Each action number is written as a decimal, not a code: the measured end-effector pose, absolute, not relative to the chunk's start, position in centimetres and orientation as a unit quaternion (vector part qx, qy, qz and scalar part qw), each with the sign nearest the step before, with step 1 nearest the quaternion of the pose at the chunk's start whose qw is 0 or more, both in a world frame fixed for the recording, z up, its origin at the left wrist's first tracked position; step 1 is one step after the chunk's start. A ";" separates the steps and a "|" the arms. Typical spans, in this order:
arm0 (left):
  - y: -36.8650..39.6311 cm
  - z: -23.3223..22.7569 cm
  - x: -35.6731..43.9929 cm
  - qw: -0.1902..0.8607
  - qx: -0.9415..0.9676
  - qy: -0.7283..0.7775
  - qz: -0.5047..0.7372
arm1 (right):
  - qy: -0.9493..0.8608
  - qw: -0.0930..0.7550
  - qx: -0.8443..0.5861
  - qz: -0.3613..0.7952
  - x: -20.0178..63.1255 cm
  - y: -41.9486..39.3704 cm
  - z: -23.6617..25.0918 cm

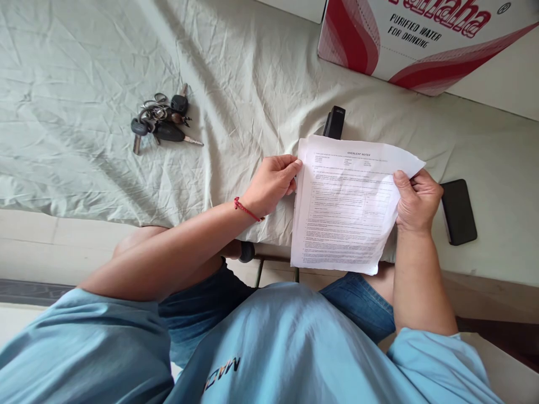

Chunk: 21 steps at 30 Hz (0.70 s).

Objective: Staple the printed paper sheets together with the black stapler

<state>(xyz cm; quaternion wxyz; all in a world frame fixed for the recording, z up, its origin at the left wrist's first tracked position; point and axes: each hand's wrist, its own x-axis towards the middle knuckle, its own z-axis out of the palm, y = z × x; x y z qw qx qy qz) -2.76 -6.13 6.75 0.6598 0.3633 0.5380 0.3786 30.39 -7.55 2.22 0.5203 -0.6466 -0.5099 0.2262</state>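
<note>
A small stack of printed paper sheets, headed "OVERLEAF NOTES", is held up between my hands above the table's front edge. My left hand pinches the upper left edge, thumb on top. On the other side, my right hand grips the upper right edge, its thumb on the face of the top sheet and the fingers behind. The right edge bends and creases near that grip. Just beyond the top of the sheets, a black stapler-like object sticks out, its near end hidden by the paper.
A pale cloth with wrinkles covers the table. A bunch of keys lies at the left. Right of my right hand is a black phone-like object. A red and white water carton stands at the back right.
</note>
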 end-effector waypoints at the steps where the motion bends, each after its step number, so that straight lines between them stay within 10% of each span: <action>1: -6.1 6.8 -2.7 0.659 0.366 0.539 0.377 | -0.510 0.520 -0.647 0.225 30.4 -7.6 2.2; 21: -6.4 6.0 -2.7 0.654 0.388 0.536 0.367 | -0.510 0.540 -0.634 0.215 30.5 -7.5 1.6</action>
